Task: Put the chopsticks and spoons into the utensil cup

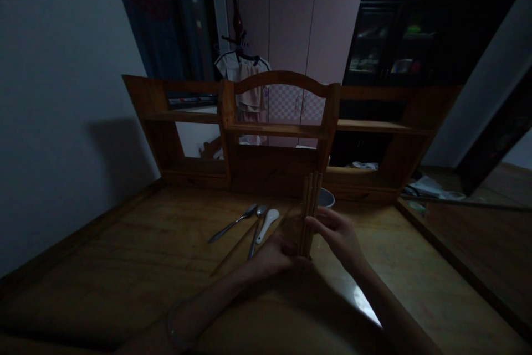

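A bundle of wooden chopsticks (310,200) stands upright on the wooden table (137,255), just right of centre. My left hand (274,255) is wrapped round the bundle's lower end. My right hand (338,233) pinches the sticks from the right, about halfway up. Just left of the hands lie two metal spoons (233,223) and a white ceramic spoon (268,224). A single loose chopstick (235,254) lies flat on the table beside them.
A wooden shelf unit (274,128) stands along the table's far edge. A small bowl (327,197) sits behind the chopsticks. Papers (432,188) lie at the far right. A pink wardrobe, hanging clothes and a dark cabinet stand beyond. The room is dim.
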`<state>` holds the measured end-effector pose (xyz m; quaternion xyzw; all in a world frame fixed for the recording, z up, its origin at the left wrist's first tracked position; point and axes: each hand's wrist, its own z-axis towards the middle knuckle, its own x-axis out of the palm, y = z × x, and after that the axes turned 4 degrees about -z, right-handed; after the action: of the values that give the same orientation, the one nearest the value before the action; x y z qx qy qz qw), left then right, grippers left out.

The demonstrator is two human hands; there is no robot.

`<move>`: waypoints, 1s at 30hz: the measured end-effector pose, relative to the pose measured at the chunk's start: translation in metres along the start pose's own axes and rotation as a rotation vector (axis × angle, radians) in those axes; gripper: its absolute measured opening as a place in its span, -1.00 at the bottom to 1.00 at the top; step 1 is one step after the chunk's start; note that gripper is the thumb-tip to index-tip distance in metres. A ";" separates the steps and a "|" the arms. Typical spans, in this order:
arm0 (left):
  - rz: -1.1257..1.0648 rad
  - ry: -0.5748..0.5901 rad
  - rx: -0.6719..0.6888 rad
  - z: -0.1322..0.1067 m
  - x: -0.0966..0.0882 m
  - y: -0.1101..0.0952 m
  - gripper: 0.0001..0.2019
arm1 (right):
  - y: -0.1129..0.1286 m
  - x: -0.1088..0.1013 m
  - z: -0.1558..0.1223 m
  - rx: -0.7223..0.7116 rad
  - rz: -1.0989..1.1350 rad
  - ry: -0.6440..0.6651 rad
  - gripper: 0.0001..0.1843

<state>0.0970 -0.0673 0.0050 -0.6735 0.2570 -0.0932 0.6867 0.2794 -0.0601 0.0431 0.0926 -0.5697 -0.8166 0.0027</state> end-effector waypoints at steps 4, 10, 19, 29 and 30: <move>-0.053 0.075 -0.037 -0.002 0.000 -0.004 -0.61 | 0.003 -0.004 0.000 -0.014 -0.012 -0.048 -0.67; -0.032 0.280 -0.089 -0.010 -0.007 -0.008 -0.65 | 0.012 -0.011 0.001 -0.015 0.100 -0.065 -0.67; -0.069 0.385 -0.238 -0.011 -0.009 -0.005 -0.59 | 0.002 -0.032 0.011 -0.005 0.078 -0.345 -0.59; -0.139 0.488 -0.250 -0.011 -0.017 -0.005 -0.63 | 0.000 -0.035 0.015 0.094 0.358 -0.212 -0.69; -0.136 0.491 -0.259 -0.011 -0.018 -0.005 -0.63 | -0.001 -0.036 0.016 0.113 0.378 -0.195 -0.68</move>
<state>0.0774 -0.0689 0.0148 -0.7286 0.3795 -0.2659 0.5044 0.3129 -0.0412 0.0524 -0.0954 -0.6194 -0.7734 0.0954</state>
